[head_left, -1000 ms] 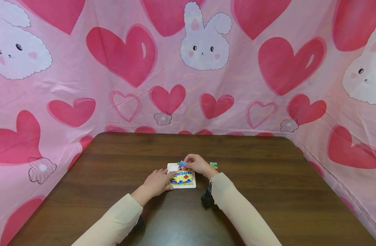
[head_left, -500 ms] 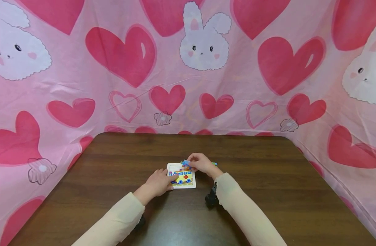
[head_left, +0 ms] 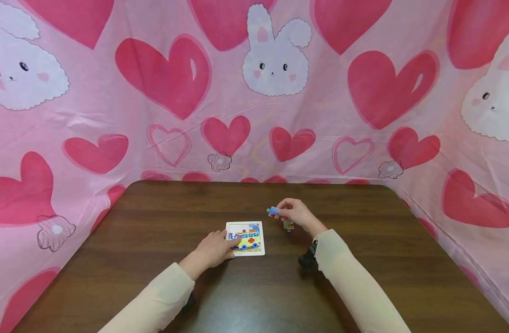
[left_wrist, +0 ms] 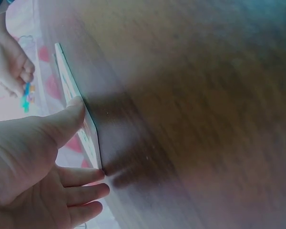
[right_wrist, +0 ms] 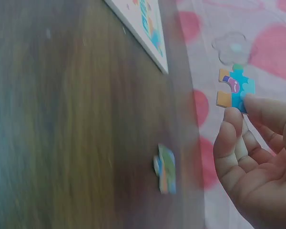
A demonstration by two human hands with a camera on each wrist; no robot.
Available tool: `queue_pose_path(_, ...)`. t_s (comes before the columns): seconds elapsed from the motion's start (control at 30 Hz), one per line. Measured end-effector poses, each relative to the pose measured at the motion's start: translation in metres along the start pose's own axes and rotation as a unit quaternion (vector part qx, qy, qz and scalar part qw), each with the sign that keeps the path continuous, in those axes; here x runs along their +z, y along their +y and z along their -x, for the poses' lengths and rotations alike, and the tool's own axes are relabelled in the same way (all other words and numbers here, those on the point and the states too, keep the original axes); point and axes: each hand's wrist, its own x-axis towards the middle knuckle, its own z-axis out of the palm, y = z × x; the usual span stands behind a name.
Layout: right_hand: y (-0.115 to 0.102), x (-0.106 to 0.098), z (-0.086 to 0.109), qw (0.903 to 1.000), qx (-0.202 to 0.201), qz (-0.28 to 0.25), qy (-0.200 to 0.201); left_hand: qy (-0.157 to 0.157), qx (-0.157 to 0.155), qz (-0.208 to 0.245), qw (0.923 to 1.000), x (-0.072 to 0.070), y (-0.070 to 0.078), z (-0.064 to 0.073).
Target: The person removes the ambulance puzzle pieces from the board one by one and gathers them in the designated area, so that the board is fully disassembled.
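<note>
A small white-framed jigsaw puzzle board (head_left: 245,254) with a yellow ambulance picture lies on the table; its upper left part shows bare white. My left hand (head_left: 212,247) rests at the board's left side, one finger lying over the picture. In the left wrist view the thumb (left_wrist: 69,117) touches the board's edge and the fingers are fairly straight. My right hand (head_left: 296,212) pinches a blue and orange jigsaw piece (right_wrist: 239,90) between thumb and fingertips, raised to the right of the board. Beneath it a second jigsaw piece (head_left: 289,225), greenish, lies on the table.
The brown wooden table (head_left: 154,208) extends around the board. Behind it hangs a pink cloth (head_left: 254,106) with hearts and rabbits. A black wrist camera (head_left: 307,258) hangs below the right sleeve.
My right hand has lifted away from the board's top right, moving right and back with the jigsaw piece. Blue sky now shows at that corner. My left hand stays at the board.
</note>
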Motion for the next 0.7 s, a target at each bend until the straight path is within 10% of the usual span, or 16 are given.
queue_pose_path(0.7, 0.039, -0.060, 0.018, 0.9981, 0.010, 0.058, 0.020, 0.018, 0.006, -0.005, 0.9998, 0.002, 0.002, 0.002)
